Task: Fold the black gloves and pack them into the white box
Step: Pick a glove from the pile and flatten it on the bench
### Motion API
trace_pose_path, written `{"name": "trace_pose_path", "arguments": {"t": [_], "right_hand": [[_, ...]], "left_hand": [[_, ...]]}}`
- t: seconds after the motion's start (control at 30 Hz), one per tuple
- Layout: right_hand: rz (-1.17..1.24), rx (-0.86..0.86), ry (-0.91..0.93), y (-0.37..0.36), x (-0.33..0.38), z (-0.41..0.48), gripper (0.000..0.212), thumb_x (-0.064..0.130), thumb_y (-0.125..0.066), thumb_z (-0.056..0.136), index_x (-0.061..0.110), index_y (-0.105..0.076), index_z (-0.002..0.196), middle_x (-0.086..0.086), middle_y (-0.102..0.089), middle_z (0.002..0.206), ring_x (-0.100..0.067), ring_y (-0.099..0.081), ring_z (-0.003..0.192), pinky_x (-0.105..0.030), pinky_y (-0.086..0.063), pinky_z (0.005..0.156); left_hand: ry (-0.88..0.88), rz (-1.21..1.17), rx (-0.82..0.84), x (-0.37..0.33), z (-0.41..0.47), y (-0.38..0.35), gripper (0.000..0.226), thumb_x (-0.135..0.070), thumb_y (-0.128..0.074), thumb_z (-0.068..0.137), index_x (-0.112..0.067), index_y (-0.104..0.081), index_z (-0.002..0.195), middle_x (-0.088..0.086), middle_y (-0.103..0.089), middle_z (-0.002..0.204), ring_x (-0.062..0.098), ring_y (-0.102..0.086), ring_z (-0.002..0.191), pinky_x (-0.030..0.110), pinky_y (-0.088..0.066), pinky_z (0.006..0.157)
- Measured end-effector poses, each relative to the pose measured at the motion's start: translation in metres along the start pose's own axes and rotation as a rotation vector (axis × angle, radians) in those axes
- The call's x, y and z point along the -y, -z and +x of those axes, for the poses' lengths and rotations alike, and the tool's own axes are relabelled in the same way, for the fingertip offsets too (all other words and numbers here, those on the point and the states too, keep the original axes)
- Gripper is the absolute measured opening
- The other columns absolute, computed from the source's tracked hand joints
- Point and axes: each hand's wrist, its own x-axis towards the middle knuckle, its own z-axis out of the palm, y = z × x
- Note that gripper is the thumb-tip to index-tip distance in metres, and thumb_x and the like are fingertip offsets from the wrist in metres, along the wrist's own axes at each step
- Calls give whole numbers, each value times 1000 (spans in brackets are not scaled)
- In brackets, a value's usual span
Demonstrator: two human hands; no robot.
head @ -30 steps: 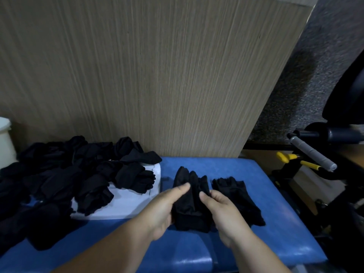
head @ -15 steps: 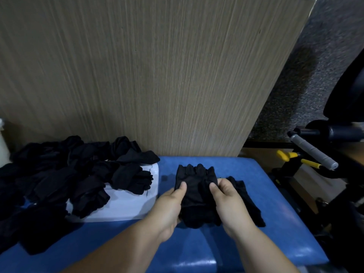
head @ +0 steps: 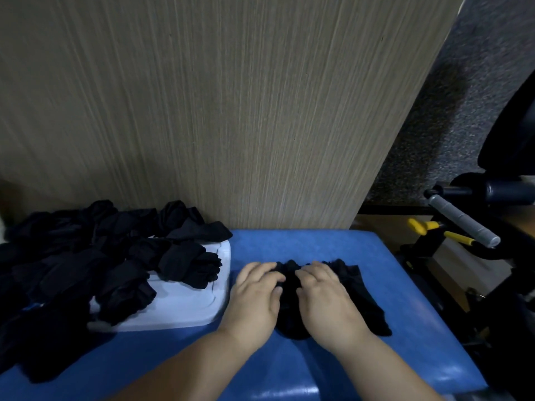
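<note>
Head view: glove (head: 290, 322) is gripped by curled left hand (head: 254, 296) and right hand (head: 324, 299), box (head: 185, 311) just beside left hand.

Dim, cool light, seen through a wide lens.
We find the brightest patch high on the wooden panel (head: 231, 96), and a soft sheen on the near edge of the blue pad (head: 289, 392). The heaped black gloves (head: 72, 270) melt into shadow without detail, the right side goes nearly black, and straight edges bow toward the margins.
</note>
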Motion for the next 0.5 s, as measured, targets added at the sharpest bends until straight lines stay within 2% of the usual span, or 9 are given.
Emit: {"name": "trace_pose_path", "arguments": {"t": [0.1, 0.23, 0.33, 0.5], "right_hand": [[-48, 180, 24, -6, -3, -4, 55, 39, -23, 103, 16, -17, 153, 6, -9, 161, -9, 11, 147, -26, 14, 114], [-145, 345, -16, -15, -9, -6, 61, 49, -14, 102, 20, 3, 153, 7, 11, 161, -9, 20, 144, -37, 16, 118], [-118, 357, -29, -17, -11, -7, 62, 51, -13, 101, 22, 7, 152, 9, 15, 159, -7, 22, 144, -39, 16, 118], [-43, 299, 4, -15, -14, -10, 60, 49, -16, 102, 25, 3, 153, 11, 11, 160, -5, 20, 144, -35, 17, 117]], "left_hand": [[21, 97, 177, 4, -4, -4, 42, -36, -32, 102, -31, -40, 142, -18, -25, 154, 4, -5, 145, 21, -8, 115], [91, 231, 345, 2, -6, -2, 50, -37, -24, 103, -30, -16, 152, -16, -6, 160, 7, 7, 147, 31, -4, 118], [96, 267, 394, 0, -9, 1, 52, -40, -18, 103, -30, -7, 153, -14, 3, 160, 8, 11, 147, 29, 3, 117], [81, 290, 404, 2, -12, 0, 56, -48, -16, 102, -31, -2, 153, -15, 7, 160, 8, 13, 146, 29, 7, 117]]}}
